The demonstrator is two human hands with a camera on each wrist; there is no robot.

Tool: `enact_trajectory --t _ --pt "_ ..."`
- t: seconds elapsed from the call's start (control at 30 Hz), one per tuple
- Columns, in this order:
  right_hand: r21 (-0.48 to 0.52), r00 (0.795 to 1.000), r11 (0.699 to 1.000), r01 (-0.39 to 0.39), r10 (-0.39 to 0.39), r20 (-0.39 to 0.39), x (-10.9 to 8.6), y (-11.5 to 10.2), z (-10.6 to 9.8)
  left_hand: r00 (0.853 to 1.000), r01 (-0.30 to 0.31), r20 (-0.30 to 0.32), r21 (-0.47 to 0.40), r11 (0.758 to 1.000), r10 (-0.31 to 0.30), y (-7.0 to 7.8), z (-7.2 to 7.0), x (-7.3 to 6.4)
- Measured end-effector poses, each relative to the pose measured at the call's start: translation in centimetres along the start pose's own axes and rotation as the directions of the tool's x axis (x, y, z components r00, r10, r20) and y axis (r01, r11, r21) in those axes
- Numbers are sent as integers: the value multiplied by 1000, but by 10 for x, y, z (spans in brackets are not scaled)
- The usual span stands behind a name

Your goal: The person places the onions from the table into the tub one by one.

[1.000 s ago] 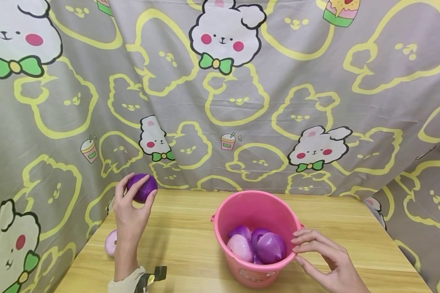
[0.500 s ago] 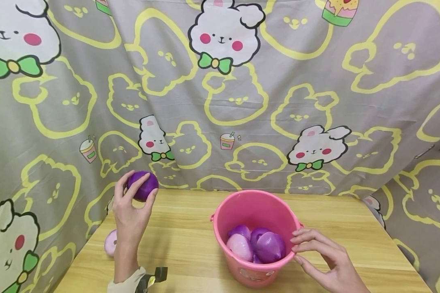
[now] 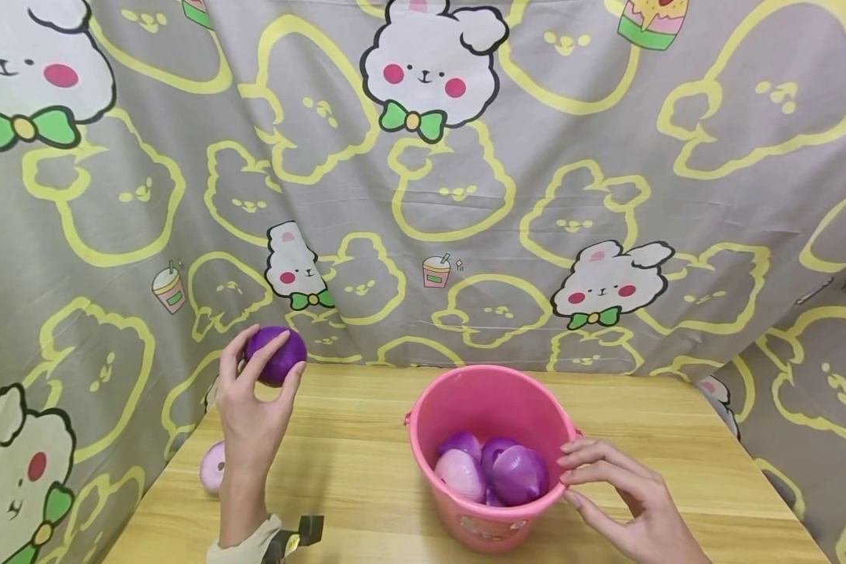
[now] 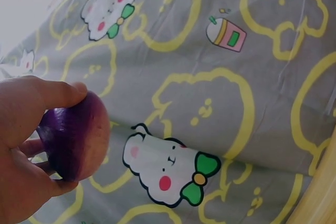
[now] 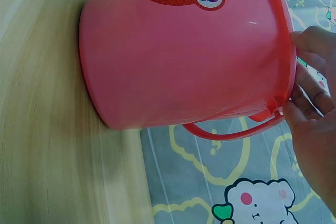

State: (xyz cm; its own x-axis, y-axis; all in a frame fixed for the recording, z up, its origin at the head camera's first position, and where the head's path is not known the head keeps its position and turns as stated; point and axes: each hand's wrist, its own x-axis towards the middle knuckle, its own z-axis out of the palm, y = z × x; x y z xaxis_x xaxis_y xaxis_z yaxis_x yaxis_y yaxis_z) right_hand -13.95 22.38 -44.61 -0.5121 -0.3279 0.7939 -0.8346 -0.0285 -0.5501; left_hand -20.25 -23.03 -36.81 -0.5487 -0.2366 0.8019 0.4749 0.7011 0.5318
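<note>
Raised above the table's left side, a dark purple onion (image 3: pixel 276 357) is pinched between the thumb and fingers of my left hand (image 3: pixel 257 411). The left wrist view shows this onion (image 4: pixel 79 135) with a paler, brownish side turned away from the palm. A pink bucket (image 3: pixel 475 525) stands upright on the table, with several purple onions (image 3: pixel 518 475) inside, one of them paler (image 3: pixel 460 475). My right hand (image 3: pixel 638 493) holds the bucket's right rim, fingertips and thumb on it. In the right wrist view, the right hand (image 5: pixel 315 93) grips the rim near the handle joint.
A pale pink ring-like piece (image 3: pixel 212 468) lies on the wooden table (image 3: pixel 359 470) at the left, partly behind my left forearm. The bucket's handle (image 5: pixel 231 135) hangs down its side. A grey cartoon-print curtain (image 3: pixel 465 235) surrounds the table at the back and sides.
The left hand and its onion have risen very slightly. The right hand and the bucket stay in place.
</note>
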Motion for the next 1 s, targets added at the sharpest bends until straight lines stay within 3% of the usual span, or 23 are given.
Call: enact_trajectory --t 0.8,1.0 --pt "1 1000 1000 -7 7 7 -1 1 -1 997 -69 21 -39 997 70 14 3 -1" --pt "16 1000 1000 23 -23 9 0 2 -1 996 -84 18 -58 995 85 17 3 -1"
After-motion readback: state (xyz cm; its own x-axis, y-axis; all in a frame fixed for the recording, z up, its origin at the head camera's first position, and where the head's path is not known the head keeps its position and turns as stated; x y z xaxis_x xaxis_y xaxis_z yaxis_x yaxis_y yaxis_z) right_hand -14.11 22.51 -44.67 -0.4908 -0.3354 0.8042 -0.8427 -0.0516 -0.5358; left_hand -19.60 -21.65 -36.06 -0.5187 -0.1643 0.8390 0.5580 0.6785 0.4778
